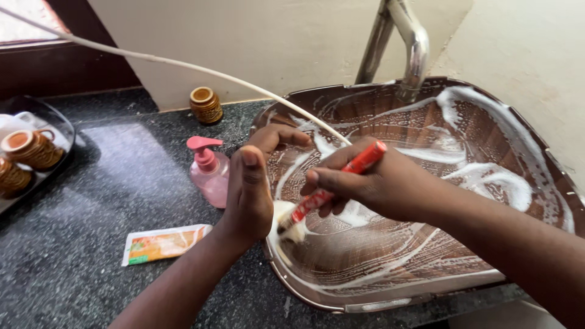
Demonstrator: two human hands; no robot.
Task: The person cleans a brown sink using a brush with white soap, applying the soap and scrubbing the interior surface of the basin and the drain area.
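The right hand [365, 183] grips a red brush [334, 186], its foamy bristles on the near-left rim of the brown sink [487, 122]. The left hand [250, 189], fingers half open, rests on that rim. A pink soap dispenser [209, 172] stands just beside it on the dark counter [91, 244].

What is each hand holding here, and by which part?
Right hand grips the red brush by its handle's middle. Left hand holds nothing, resting on the sink rim.

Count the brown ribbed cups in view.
3: one cup by the wall behind the pink soap dispenser, two cups on the dark tray at left; others may sit out of frame.
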